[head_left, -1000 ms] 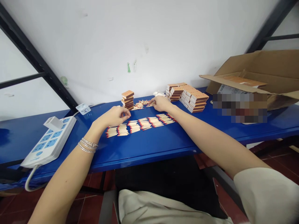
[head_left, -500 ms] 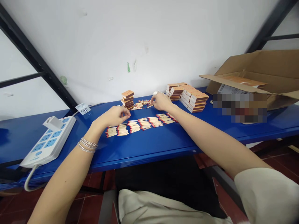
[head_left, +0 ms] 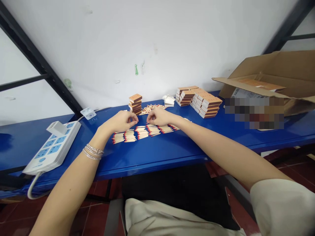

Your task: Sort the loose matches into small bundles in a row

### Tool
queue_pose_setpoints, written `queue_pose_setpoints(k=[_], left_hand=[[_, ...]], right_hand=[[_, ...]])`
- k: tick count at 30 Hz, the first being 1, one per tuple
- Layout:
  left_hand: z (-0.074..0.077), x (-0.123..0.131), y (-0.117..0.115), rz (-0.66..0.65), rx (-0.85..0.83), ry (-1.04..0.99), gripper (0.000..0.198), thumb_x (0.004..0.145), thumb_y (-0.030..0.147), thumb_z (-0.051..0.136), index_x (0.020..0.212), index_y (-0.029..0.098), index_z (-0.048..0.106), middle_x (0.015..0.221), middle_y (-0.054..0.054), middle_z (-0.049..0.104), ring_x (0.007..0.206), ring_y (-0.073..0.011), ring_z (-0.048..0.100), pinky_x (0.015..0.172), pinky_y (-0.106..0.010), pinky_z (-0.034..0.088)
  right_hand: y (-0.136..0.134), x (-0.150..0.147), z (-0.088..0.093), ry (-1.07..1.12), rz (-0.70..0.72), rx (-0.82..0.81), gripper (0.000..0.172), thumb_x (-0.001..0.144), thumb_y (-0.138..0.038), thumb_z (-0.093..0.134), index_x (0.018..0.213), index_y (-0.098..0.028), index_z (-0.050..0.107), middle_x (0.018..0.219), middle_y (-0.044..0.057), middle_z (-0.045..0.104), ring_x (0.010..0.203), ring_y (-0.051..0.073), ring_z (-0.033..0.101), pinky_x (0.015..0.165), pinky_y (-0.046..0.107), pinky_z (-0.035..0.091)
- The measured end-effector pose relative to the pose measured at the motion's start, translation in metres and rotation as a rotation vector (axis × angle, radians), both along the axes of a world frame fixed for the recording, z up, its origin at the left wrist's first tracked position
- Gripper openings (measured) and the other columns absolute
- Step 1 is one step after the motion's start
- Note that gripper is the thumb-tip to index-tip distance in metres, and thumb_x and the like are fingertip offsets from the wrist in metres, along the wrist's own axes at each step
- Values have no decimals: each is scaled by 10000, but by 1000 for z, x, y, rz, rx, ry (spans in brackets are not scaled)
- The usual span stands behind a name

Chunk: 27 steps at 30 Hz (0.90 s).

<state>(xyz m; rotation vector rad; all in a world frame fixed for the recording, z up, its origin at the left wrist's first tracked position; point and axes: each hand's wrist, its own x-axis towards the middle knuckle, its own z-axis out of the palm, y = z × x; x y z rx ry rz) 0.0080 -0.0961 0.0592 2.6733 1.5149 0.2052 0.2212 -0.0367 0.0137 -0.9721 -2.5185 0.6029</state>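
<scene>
My left hand (head_left: 120, 121) is over the left part of the blue table (head_left: 157, 152), its thumb and fingers curled together in a pinch. Just to its right, my right hand (head_left: 158, 117) has its fingertips pressed together too. Anything in either pinch is too small to make out. Below both hands runs a row of small match bundles (head_left: 142, 132), pale sticks with red heads, partly covered by my right hand and forearm. Behind the hands lies a loose heap of matches (head_left: 154, 108). A small stack of matchboxes (head_left: 135, 103) stands at the heap's left.
White matchbox trays (head_left: 169, 101) sit beyond my right hand, beside a larger block of stacked matchboxes (head_left: 206, 102). An open cardboard box (head_left: 290, 70) occupies the right end. On the left lies a white power strip (head_left: 55, 147) with a plug-in adapter. A wall backs the table.
My right hand has come left and nearer, from the loose matches to beside my left hand, uncovering the white trays. My left hand has hardly moved.
</scene>
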Motion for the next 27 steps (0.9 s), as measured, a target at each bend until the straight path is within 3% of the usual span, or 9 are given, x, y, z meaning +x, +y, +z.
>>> queue_pose_setpoints(k=[23, 27], left_hand=[[1, 0, -2, 6, 6, -10, 277, 839, 278, 509, 967, 152, 720, 946, -79, 734, 816, -190, 637, 757, -310, 468], [0, -1, -1, -3, 8, -10, 289, 841, 293, 502, 969, 150, 719, 938, -79, 734, 807, -190, 638, 756, -312, 473]], right_hand=[[-4, 5, 8, -58, -5, -45, 201, 703, -109, 606, 814, -144, 770, 743, 34, 740, 653, 127, 625, 630, 214, 459], [13, 16, 9, -13, -134, 34, 212, 718, -149, 614, 856, -158, 775, 846, 42, 758, 735, 147, 649, 678, 219, 470]])
